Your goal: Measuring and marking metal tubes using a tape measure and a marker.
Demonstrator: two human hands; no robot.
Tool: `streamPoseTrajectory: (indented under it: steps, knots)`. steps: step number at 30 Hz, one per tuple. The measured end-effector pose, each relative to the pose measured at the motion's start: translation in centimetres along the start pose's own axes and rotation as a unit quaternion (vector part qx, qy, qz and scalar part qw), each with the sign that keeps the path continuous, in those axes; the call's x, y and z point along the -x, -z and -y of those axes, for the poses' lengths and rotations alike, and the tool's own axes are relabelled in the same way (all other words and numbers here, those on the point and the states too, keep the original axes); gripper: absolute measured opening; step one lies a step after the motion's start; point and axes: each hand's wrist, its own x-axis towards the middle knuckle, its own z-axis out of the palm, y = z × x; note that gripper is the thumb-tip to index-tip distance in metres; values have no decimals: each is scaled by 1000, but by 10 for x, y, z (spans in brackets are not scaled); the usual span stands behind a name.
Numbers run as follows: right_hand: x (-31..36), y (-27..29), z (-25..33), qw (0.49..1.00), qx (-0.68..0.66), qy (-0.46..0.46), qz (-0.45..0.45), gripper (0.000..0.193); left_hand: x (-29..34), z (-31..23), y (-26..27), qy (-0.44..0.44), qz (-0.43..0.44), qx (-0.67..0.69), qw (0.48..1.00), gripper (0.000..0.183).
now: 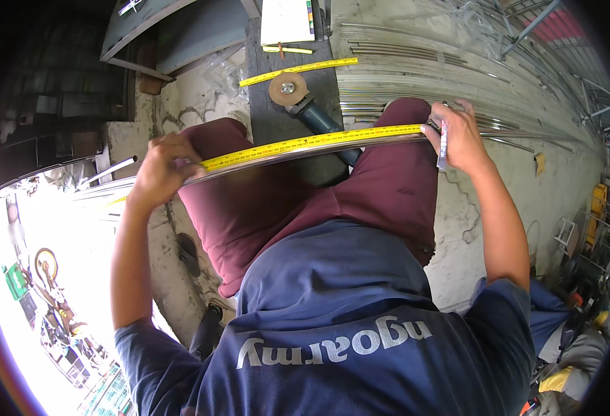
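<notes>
A thin shiny metal tube [346, 143] lies across my thighs, with a yellow tape measure blade [305, 144] stretched along it. My left hand [165, 166] pinches the blade and tube together over my left thigh; a bit of yellow shows beyond that hand. At the other side, my right hand [457, 133] is closed round the tube where the visible blade stops. It also holds a slim whitish pen-like stick [443, 147], pointing down toward me. Between my knees, an angle grinder [315, 116] with a brown disc rests on a dark bench [263, 114].
A yellow measuring strip [298, 71] crosses the bench behind the grinder disc. Farther back lies an open notebook [288, 24]. Several long metal tubes [423, 52] lie on the floor at the right. A grey metal frame [173, 35] stands at the far left.
</notes>
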Motion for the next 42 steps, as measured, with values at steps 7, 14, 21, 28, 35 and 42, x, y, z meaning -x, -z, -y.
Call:
streamPoseTrajectory:
  steps: [7, 14, 21, 28, 35, 42]
  knots:
    - [-1, -1, 0, 1000, 4, 8, -1, 24, -76, -67, -52, -80, 65, 79, 991, 18]
    - [5, -8, -4, 997, 28, 37, -68, 26, -134, -104, -104, -92, 102, 81, 987, 45]
    - [7, -15, -2, 997, 71, 23, -35, 30, -193, -139, -149, -181, 239, -58, 952, 49]
    - [6, -8, 4, 996, 90, -2, 6, 25, -203, -145, -143, -56, 402, 74, 911, 36]
    - [9, -12, 24, 990, 105, 36, -83, 15, -195, -143, -149, -154, 331, 4, 931, 32]
    - [8, 0, 47, 995, 96, 6, 2, 20, -146, -111, -95, -92, 382, 23, 919, 32]
